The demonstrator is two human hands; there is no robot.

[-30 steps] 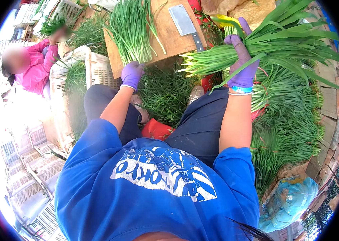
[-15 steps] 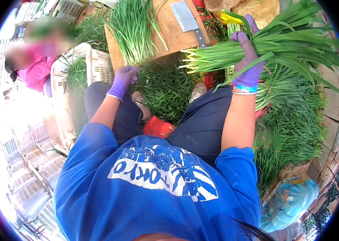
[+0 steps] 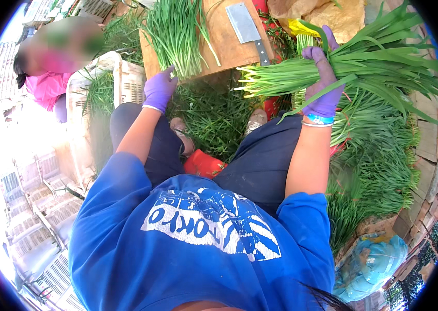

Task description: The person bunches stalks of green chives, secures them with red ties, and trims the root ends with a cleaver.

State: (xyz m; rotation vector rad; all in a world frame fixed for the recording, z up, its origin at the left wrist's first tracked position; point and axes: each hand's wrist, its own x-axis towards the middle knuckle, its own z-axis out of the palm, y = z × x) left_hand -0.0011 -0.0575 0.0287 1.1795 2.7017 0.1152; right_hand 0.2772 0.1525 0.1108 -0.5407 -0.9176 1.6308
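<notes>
Greens dominate the right side of the frame: a broad heap of loose long-leaved green stalks [image 3: 379,171] spreads from the right edge down toward the lower right, over brown boards. Next in size, a thick bundle of long green leaves with pale cut ends [image 3: 364,67] lies across the upper right, cut ends pointing left toward the centre; the right hand in a purple glove [image 3: 322,83] is wrapped around its middle, its grip pressed tight around the stalks, with a blue band at the wrist. At the top centre sits a brown wooden chopping board [image 3: 224,46], tilted, serving as the worktop. On its left half lies a smaller sheaf of thin green leaves [image 3: 177,31], tips toward the top of the frame. The left hand in a purple glove [image 3: 159,89] sits at the board's lower left edge, fingers curled at the base of that sheaf; whether the grip truly pinches the stalks or only touches them cannot be told. A steel cleaver with a dark handle [image 3: 247,26] rests on the board's right part, blade toward the top. To the left of the board stands a white plastic crate [image 3: 125,78], greens beside it.
</notes>
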